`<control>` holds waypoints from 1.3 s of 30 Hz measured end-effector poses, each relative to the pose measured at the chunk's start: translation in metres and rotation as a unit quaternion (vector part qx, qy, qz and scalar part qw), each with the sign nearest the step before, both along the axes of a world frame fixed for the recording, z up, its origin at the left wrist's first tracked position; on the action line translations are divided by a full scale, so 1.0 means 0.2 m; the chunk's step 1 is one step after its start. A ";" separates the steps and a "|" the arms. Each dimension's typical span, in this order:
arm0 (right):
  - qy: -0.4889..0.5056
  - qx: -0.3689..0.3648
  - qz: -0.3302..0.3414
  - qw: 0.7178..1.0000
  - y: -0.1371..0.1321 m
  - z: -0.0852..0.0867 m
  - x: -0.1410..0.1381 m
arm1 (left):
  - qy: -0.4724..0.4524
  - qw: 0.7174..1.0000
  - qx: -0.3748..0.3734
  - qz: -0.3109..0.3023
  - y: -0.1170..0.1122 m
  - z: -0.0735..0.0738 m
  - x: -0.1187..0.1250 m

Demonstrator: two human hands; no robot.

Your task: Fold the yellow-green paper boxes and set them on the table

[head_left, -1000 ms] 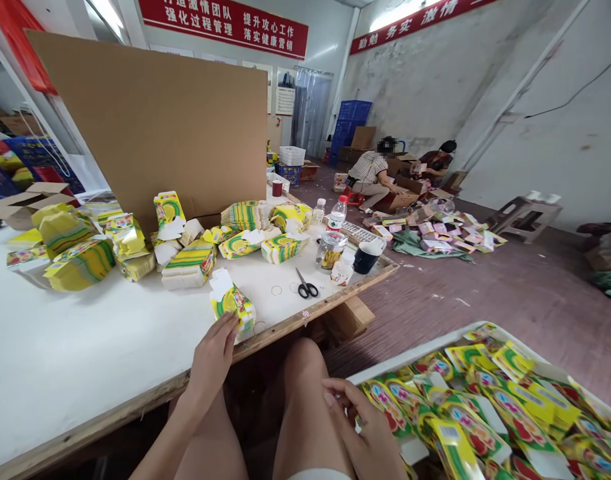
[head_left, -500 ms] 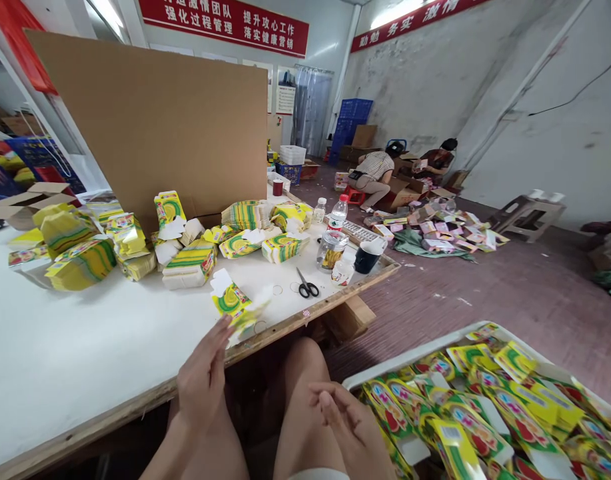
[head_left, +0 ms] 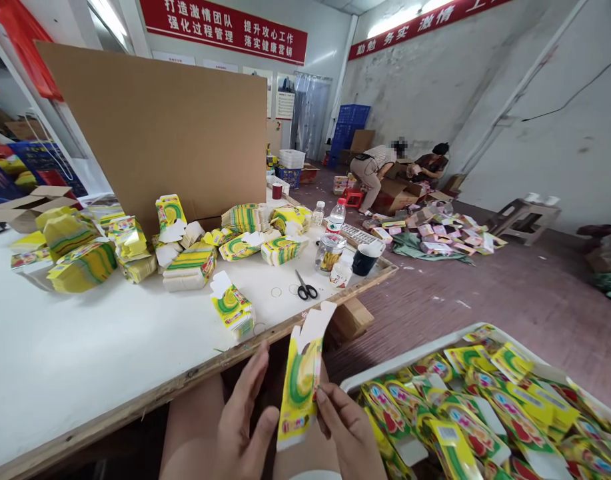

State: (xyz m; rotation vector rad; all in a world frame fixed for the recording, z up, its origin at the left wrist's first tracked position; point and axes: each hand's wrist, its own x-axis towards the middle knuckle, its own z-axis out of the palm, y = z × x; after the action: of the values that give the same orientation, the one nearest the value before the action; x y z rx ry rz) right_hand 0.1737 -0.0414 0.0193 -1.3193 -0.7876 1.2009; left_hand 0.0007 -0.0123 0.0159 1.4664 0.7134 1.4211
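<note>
A yellow and green carton, white flaps extended at its top end, is pinched along its right edge by my right hand. It hangs over my lap, in front of the table edge. My left hand is close to the carton's left side, thumb and fingers apart, holding nothing. On the table beyond, a small stack of flat cartons lies near the front edge. To my right, a white bin is heaped with yellow, green and red cartons.
Bundles of flat cartons line the white table before a cardboard sheet. Black-handled scissors, a jar, a bottle and a dark mug stand near its right end. Two people work by a pile of boxes.
A carton has come from near the table stack into my right hand. My left hand has moved right, toward my lap. One person in the background has risen from a red stool.
</note>
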 end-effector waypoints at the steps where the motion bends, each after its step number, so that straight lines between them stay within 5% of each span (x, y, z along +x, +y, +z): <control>1: -0.002 0.002 0.021 1.000 0.00 -0.01 -0.01 | -0.045 0.996 -0.070 -0.030 0.01 0.03 0.00; 6: 0.059 0.022 0.083 0.995 0.00 -0.05 -0.06 | -0.148 0.935 -0.237 -0.217 0.03 0.09 0.01; 15: 0.046 0.021 0.062 0.997 -0.01 0.00 -0.05 | -0.155 0.915 -0.274 -0.253 0.03 0.09 0.03; 39: -0.102 0.059 -0.005 0.993 -0.05 -0.09 -0.12 | -0.104 0.958 -0.253 -0.083 0.01 0.04 0.06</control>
State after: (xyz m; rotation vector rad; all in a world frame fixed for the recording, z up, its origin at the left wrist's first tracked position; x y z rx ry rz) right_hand 0.1500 -0.0505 0.0021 -1.3596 -0.9810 1.0062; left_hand 0.0132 -0.0101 0.0238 0.9387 0.7339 1.1339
